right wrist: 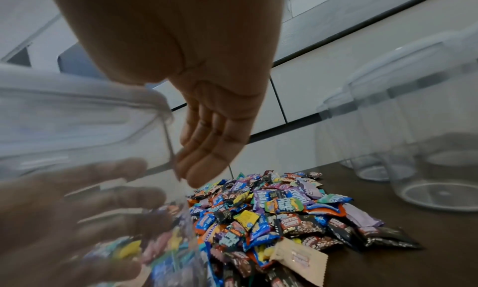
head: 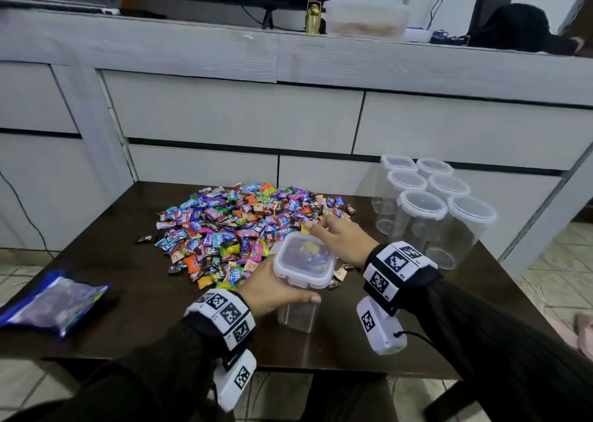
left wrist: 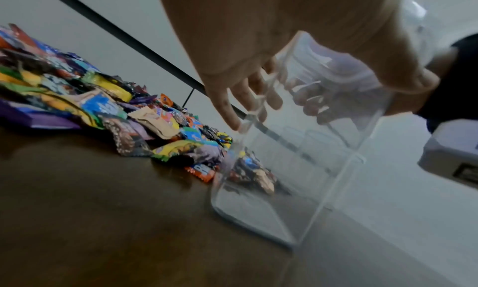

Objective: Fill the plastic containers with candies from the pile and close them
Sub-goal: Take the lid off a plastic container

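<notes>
Your left hand [head: 272,290] wraps the lidded square container [head: 303,271] at the table's [head: 128,325] near edge, steadying it beside the candy pile [head: 244,222]. Your right hand [head: 340,238], fingers straight and apart, rests at the lid's far side.

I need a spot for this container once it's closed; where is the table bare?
Bare wood lies between the blue bag and the candy pile, and along the near edge below the left hand. The right side is crowded with lidded jars.
</notes>
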Tool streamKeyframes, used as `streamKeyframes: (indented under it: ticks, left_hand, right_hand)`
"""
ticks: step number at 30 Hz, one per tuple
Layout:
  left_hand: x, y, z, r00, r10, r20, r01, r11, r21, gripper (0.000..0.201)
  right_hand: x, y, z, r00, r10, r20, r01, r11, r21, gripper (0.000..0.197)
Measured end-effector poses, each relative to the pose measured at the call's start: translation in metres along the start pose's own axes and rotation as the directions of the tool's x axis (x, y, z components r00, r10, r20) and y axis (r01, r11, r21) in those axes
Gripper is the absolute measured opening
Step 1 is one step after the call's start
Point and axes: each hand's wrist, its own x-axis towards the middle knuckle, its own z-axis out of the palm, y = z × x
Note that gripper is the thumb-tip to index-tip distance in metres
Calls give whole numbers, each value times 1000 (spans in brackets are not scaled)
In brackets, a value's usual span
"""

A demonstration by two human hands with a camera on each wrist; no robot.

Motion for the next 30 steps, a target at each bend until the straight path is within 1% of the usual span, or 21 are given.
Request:
streamKeyframes:
  ticks: [2, 4, 6, 8, 11, 14, 18, 20, 22, 23, 24, 26, 27, 28, 29, 30]
  left_hand:
    - [1, 0, 5, 998, 33, -47, -31, 999, 32, 78]
    - [0, 3, 8, 997, 69, -46, -65, 995, 75, 69]
    - [-1, 5, 9, 997, 61, -46, -57, 995, 82, 64]
    - [-1, 4, 8, 997, 49, -55, -45, 996, 74, 61]
    - [-2, 3, 8, 996, 57, -64, -52, 995, 80, 61]
    - [-1, 3, 6, 998, 55, -44, -50, 994, 98, 64]
    - [3, 0, 0, 1000, 13, 23, -16, 990, 138, 91]
    - [5, 1, -3, 998, 11, 57, -22, 980, 199, 90]
    - [7, 1, -5, 996, 3, 86, -24, 969, 246, 89]
    - [8, 1, -6, 996, -7, 94, -16, 969, 245, 93]
    - [9, 0, -7, 995, -19, 98, -4, 971, 238, 97]
    - [12, 0, -9, 994, -42, 104, 17, 974, 227, 100]
    - [12, 0, -9, 993, -45, 109, 19, 973, 229, 96]
    - [12, 1, -9, 992, -45, 116, 18, 973, 229, 89]
    - [11, 2, -9, 991, -45, 122, 18, 975, 220, 81]
    - [11, 3, -9, 991, -48, 125, 22, 979, 203, 73]
  right_hand:
    - [-6, 1, 2, 998, 57, 17, -55, 996, -64, 49]
    - [-10, 1, 3, 995, 99, -25, -101, 991, -84, 52]
    - [-13, 1, 3, 991, 115, -65, -120, 990, -73, 51]
    - [-14, 1, 5, 991, 119, -67, -122, 992, -35, 45]
    - [-13, 4, 8, 986, 160, -50, -154, 982, 110, 41]
    - [-8, 8, 11, 987, 155, -37, -139, 951, 277, 40]
    - [-4, 10, 13, 992, 128, -3, -119, 932, 342, 40]
    - [-4, 10, 12, 994, 111, -9, -99, 914, 395, 43]
    - [-5, 8, 10, 992, 126, -29, -103, 903, 416, 41]
    - [-7, 7, 9, 988, 146, -42, -118, 914, 389, 38]
    - [-8, 5, 8, 985, 162, -66, -134, 941, 311, 38]
    - [-14, 4, 5, 982, 135, -130, -136, 991, 2, 42]
    - [-17, 3, 2, 984, 79, -163, -105, 982, -158, 43]
    - [-20, 2, 0, 983, -11, -186, -39, 964, -265, 43]
    - [-23, 0, -3, 974, -128, -189, 65, 949, -309, 44]
    - [-26, -2, -6, 953, -258, -161, 199, 929, -312, 45]
